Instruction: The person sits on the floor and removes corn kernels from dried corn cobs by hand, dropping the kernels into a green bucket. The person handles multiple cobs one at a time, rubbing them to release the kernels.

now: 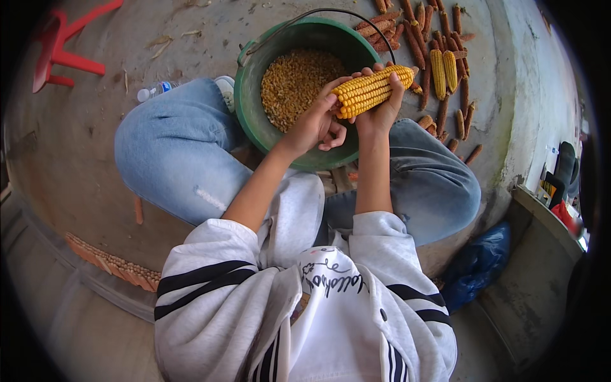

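Observation:
An ear of yellow corn (374, 93) is held at a slant above the right side of a green bucket (247, 114). My right hand (380, 112) grips it from below and behind, with the thumb along its right end. My left hand (321, 112) is at the ear's left end, thumb and fingertips against the kernels and the lower fingers curled. Loose corn kernels (296, 81) cover the bottom of the bucket, partly hidden by my left hand. The bucket's thin wire handle (329, 9) arcs over its far rim.
Several bare corncobs (415, 43) lie scattered on the concrete floor at the right, with two kernel-covered ears (437, 75) among them. A red plastic stool (57, 52) stands far left. A plastic bottle (155, 90) lies beside my left knee. A blue plastic bag (479, 265) sits behind at right.

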`<state>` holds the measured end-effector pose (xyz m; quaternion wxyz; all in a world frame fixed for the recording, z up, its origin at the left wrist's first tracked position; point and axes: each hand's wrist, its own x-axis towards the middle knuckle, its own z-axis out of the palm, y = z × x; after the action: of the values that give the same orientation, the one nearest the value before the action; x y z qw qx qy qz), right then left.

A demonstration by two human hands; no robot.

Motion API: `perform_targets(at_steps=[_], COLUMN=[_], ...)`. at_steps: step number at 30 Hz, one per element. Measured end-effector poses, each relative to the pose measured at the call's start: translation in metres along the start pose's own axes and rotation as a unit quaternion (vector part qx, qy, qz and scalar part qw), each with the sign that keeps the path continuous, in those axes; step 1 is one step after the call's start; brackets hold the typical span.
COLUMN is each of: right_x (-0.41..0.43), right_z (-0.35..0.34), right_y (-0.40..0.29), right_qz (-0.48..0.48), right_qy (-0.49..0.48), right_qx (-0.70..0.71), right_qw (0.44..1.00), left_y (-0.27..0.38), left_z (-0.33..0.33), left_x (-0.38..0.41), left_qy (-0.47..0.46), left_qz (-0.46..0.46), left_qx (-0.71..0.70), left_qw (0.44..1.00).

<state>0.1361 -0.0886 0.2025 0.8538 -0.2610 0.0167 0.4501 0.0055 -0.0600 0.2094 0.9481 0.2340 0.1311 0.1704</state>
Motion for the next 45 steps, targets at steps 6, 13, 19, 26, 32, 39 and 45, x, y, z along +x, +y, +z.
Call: perform_targets(at_steps=[6, 13, 19, 26, 32, 39, 45], right_x=[-0.001, 0.003, 0.004, -0.004, 0.002, 0.001, 0.001], right_z=[-0.004, -0.002, -0.004, 0.007, -0.002, -0.002, 0.002], right_y=[0.003, 0.000, -0.002, 0.000, -0.002, -0.005, -0.002], right_qz=[0.018, 0.014, 0.064, 0.043, 0.039, 0.067, 0.027], right_qy=[0.006, 0.008, 0.017, 0.030, 0.043, 0.082, 0.083], right_qx=[0.004, 0.032, 0.042, -0.009, 0.028, -0.057, -0.035], right_qw=[1.000, 0.999, 0.997, 0.999, 0.998, 0.993, 0.996], left_y=[0.009, 0.005, 0.018, 0.006, 0.012, 0.011, 0.003], left_z=[0.003, 0.000, 0.016, 0.006, 0.005, 0.005, -0.002], left_x=[0.001, 0.001, -0.005, -0.002, -0.001, 0.001, 0.008], left_qy=[0.074, 0.015, 0.049, 0.093, 0.031, 0.096, 0.110], left_qz=[-0.031, 0.023, -0.001, 0.008, 0.009, -0.062, -0.010], left_qx=[0.076, 0.138, 0.094, 0.191, 0.213, 0.117, 0.103], left_qw=[0.994, 0.990, 0.994, 0.977, 0.976, 0.987, 0.989])
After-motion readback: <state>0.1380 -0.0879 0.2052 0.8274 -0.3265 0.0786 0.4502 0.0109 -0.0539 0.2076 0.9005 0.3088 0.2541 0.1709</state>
